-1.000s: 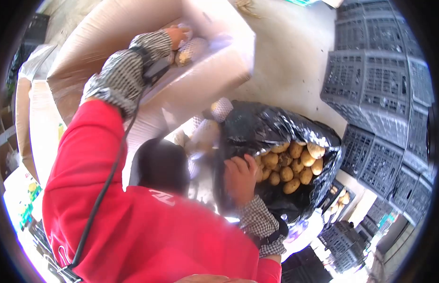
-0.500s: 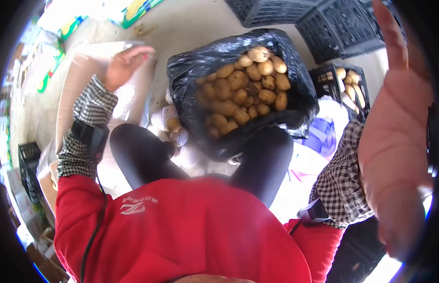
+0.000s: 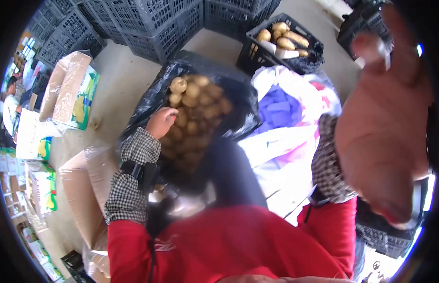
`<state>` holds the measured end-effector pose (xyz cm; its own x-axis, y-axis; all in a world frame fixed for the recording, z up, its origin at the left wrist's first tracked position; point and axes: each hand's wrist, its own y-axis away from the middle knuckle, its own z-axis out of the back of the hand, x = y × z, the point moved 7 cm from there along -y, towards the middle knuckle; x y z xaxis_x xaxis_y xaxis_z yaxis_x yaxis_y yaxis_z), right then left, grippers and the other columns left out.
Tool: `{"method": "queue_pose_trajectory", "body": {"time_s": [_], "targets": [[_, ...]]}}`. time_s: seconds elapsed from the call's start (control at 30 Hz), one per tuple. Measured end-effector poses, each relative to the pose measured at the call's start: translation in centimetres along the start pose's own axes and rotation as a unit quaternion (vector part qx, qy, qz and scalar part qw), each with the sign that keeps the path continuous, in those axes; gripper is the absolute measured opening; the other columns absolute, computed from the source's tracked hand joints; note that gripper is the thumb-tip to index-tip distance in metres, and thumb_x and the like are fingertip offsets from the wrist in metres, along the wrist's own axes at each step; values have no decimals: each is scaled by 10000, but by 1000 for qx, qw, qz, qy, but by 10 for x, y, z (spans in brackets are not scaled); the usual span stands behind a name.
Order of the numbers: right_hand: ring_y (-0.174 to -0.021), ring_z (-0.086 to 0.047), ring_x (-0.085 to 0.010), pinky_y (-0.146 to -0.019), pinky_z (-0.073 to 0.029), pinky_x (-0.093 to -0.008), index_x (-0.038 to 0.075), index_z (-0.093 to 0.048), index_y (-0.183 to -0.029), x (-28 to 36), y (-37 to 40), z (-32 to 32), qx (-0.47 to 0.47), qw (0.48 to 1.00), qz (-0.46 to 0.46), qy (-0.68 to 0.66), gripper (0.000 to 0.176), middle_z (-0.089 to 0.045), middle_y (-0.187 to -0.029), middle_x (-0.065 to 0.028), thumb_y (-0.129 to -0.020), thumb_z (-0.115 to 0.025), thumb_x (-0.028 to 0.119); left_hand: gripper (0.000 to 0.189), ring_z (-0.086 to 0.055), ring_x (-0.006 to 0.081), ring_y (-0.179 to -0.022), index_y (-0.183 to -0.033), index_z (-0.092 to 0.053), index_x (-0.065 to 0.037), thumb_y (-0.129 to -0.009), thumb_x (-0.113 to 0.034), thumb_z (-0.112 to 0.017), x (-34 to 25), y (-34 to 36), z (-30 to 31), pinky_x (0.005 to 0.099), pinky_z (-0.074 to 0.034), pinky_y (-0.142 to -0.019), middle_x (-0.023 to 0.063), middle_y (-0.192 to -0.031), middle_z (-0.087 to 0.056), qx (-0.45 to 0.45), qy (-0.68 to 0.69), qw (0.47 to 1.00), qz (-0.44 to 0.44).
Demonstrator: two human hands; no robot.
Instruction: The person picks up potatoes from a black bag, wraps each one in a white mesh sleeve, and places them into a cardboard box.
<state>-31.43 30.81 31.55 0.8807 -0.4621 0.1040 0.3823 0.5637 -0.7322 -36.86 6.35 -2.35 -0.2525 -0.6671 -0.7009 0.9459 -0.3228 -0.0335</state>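
Note:
My left hand (image 3: pixel 161 122) is over the near left edge of the black plastic bag (image 3: pixel 146 96), fingers bent and together, with nothing showing in them. Its fingertips overlap the potatoes (image 3: pixel 190 101) heaped inside the bag, which look blurred. My right hand (image 3: pixel 384 122) is raised at the right, very close to the camera and large in view. Its fingers are spread apart, some blurred, and I see nothing held in it. Beside the bag, a white and pink sack (image 3: pixel 318 101) stands with its top open, purple pieces (image 3: pixel 278 108) inside.
A black crate (image 3: pixel 257 56) of larger potatoes stands past the sack. Stacked black crates (image 3: pixel 149 28) line the back. An opened cardboard box (image 3: pixel 82 184) is on the left, with another box (image 3: pixel 68 89) behind it. A person (image 3: pixel 11 111) is at the far left edge.
The view has swung left, bringing more boxes and crates in. My left hand has moved from above the cardboard to the bag's edge. My right hand stays raised near the camera.

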Motion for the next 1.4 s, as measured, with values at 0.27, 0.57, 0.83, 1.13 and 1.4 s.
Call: {"method": "queue_pose_trajectory", "body": {"time_s": [0.27,0.57,0.83,1.13,1.4], "targets": [[-876,-576,-244,-751,-444,-310,41,-554,-1025,-122,175,-94,96,889,-431,-119,280,-594,-969,-104,-746,-578,55,450,-436,313,-1046,-1160,-438,-76,-730,-103,-569,48,-75,-27,377,-387,-888,110,-1220,-386,15,-250,968,20],[-961,-496,-242,-790,-398,-426,170,-541,-1057,-231,422,-185,397,784,-344,331,351,-544,-1001,-65,-707,-545,202,586,-385,320,-1089,-1201,-371,-125,-676,-80,-626,84,-151,-50,406,-404,-868,98,-1222,-333,16,-310,949,51],[-864,-539,-224,-768,-398,-399,162,-603,-944,-230,415,-178,439,742,-375,341,220,-597,-824,-40,-735,-547,205,710,-406,338,-1073,-1191,-356,-120,-596,-205,-734,93,-147,-51,404,-386,-886,122,-1138,-389,69,-296,943,136],[-724,-545,-94,-647,-430,-205,44,-569,-977,-157,307,-123,55,817,-554,-152,176,-595,-799,-32,-801,-563,62,631,-548,232,-980,-1215,-386,-87,-723,-377,-654,51,-4,-65,370,-468,-804,91,-1136,-520,43,662,703,258],[-761,-609,-209,-680,-460,-275,24,-605,-937,-63,194,-190,151,840,-424,-304,169,-617,-843,-127,-819,-547,131,677,-481,196,-1069,-1220,-386,-32,-673,-263,-712,-75,60,-34,346,-397,-904,86,-1166,-498,66,708,699,81]]}}
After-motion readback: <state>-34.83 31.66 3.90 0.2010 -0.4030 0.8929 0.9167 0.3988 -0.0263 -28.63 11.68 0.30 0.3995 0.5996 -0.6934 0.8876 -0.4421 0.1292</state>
